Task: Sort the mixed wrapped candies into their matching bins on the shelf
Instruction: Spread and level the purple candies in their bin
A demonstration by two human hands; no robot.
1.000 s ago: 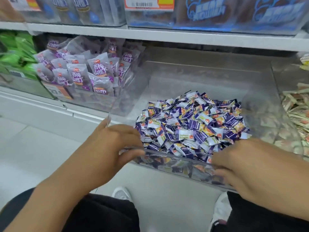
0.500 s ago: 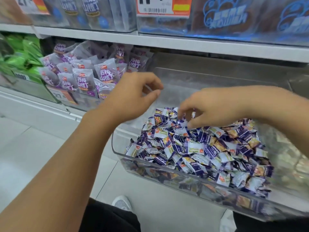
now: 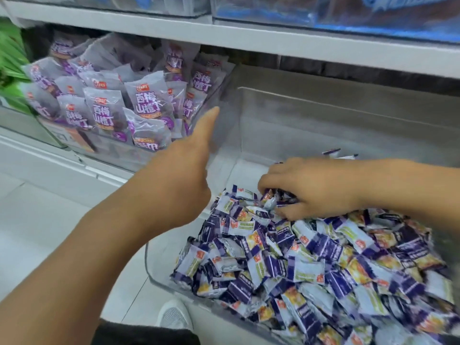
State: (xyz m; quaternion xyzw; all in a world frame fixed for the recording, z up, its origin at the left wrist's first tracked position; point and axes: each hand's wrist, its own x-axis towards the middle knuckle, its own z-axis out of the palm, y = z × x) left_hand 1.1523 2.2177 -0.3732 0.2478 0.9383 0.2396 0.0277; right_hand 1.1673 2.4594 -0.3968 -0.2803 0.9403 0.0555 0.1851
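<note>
A clear plastic bin [image 3: 273,113] stands pulled out from the shelf, holding a heap of small purple-and-white wrapped candies [image 3: 311,260]. My right hand [image 3: 313,188] reaches into the far left part of the heap, its fingers curled down round a few of the candies. My left hand [image 3: 184,175] hovers at the bin's left wall with the thumb stuck up; its fingers are hidden behind the hand, and I see nothing in it.
To the left, another clear bin holds larger purple pouches [image 3: 119,100], with green packs [image 3: 10,61] beyond. A white shelf board [image 3: 273,43] runs overhead with more bins on it. Pale floor tiles [image 3: 37,220] and a white shoe [image 3: 174,317] lie below.
The view has closed in on the bin. My right hand has dropped from above the heap into its far left part and closed on candies. My left hand has lowered beside the bin's left wall.
</note>
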